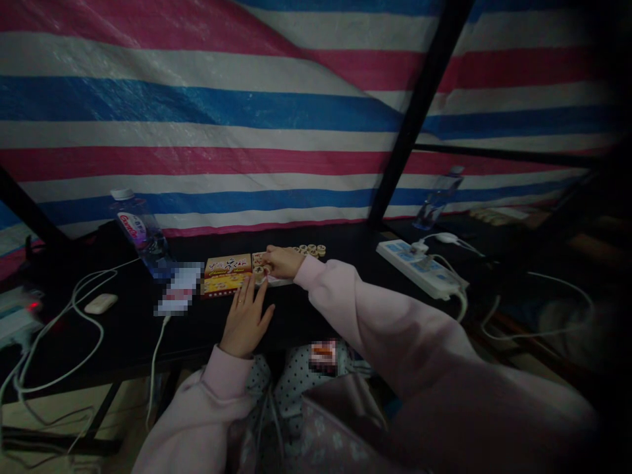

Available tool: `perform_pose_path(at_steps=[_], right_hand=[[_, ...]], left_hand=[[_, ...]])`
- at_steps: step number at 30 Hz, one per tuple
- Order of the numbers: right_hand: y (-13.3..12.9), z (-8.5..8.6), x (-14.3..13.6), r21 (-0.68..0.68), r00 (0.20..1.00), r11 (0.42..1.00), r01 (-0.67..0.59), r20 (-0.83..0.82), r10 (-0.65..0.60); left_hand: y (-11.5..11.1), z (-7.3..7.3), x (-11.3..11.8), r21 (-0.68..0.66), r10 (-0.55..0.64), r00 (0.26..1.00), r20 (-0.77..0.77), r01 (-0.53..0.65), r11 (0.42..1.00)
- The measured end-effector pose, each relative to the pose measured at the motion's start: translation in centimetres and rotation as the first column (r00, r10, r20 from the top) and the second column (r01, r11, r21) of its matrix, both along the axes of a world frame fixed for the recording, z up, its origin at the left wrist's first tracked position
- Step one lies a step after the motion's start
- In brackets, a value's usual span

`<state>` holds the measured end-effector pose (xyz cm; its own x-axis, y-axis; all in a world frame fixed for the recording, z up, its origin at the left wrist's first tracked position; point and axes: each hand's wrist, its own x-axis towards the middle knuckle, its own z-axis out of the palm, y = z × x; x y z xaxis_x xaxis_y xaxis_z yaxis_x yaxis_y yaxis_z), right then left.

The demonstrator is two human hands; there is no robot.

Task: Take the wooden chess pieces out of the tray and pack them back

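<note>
A red and yellow Chinese chess box (228, 275) lies on the black table in front of me. Joined to its right side is a pale tray part with round wooden chess pieces (259, 270) in it. My right hand (284, 262) reaches over this part from the right, thumb and fingers closed around a chess piece at the tray's left end. My left hand (247, 315) rests with fingers spread, its fingertips at the near edge of the box. Behind my right hand stand more round chess pieces (311, 250) in rows, partly hidden by it.
Left of the box are a blurred-out phone-like item (178, 289) on a cable, a water bottle (143, 234) and a white earbud case (101, 303). A white power strip (419, 268) with plugs lies to the right, a second bottle (439, 197) behind it. Loose cables run at both sides.
</note>
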<state>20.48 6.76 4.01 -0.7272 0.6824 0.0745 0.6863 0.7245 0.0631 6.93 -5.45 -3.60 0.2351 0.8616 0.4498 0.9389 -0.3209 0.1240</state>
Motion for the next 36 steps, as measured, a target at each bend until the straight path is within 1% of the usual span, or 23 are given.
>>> perform_pose_path(at_steps=[3, 9, 13, 16, 19, 23, 26, 31, 36], right_hand=[[0.1, -0.1, 0.1, 0.005, 1.0, 1.0, 0.003, 0.004, -0.003], [0.2, -0.1, 0.3, 0.019, 0.997, 0.998, 0.067, -0.041, -0.066], [0.2, -0.1, 0.4, 0.05, 0.998, 0.998, 0.038, -0.06, -0.035], [0.0, -0.1, 0.2, 0.046, 0.999, 0.999, 0.011, -0.046, -0.008], [-0.1, 0.0, 0.1, 0.039, 0.999, 0.999, 0.018, -0.035, -0.017], [0.2, 0.0, 0.2, 0.08, 0.997, 0.996, 0.038, -0.072, -0.033], [0.5, -0.3, 0.4, 0.105, 0.996, 0.993, 0.049, -0.083, -0.04], [1.0, -0.8, 0.5, 0.109, 0.996, 0.992, 0.059, -0.067, -0.052], [1.1, -1.1, 0.4, 0.11, 0.993, 0.988, 0.106, -0.067, -0.099]], left_hand=[[0.0, -0.1, 0.0, -0.001, 0.002, 1.0, -0.001, -0.002, 1.0], [0.1, -0.1, 0.0, 0.015, -0.002, 1.0, 0.005, 0.002, 1.0], [0.1, -0.1, 0.0, 0.006, -0.001, 1.0, 0.007, 0.001, 1.0], [0.1, -0.1, 0.0, 0.008, -0.003, 1.0, 0.009, 0.003, 1.0], [0.1, -0.1, 0.0, 0.016, -0.007, 1.0, 0.013, 0.007, 1.0], [0.0, 0.0, 0.1, 0.013, -0.001, 1.0, 0.012, 0.001, 1.0], [-0.1, 0.1, 0.1, 0.006, 0.002, 1.0, 0.008, -0.002, 1.0], [0.0, 0.0, 0.1, 0.017, 0.002, 1.0, 0.007, -0.002, 1.0], [-0.1, 0.0, 0.1, 0.0, 0.002, 1.0, 0.003, -0.002, 1.0]])
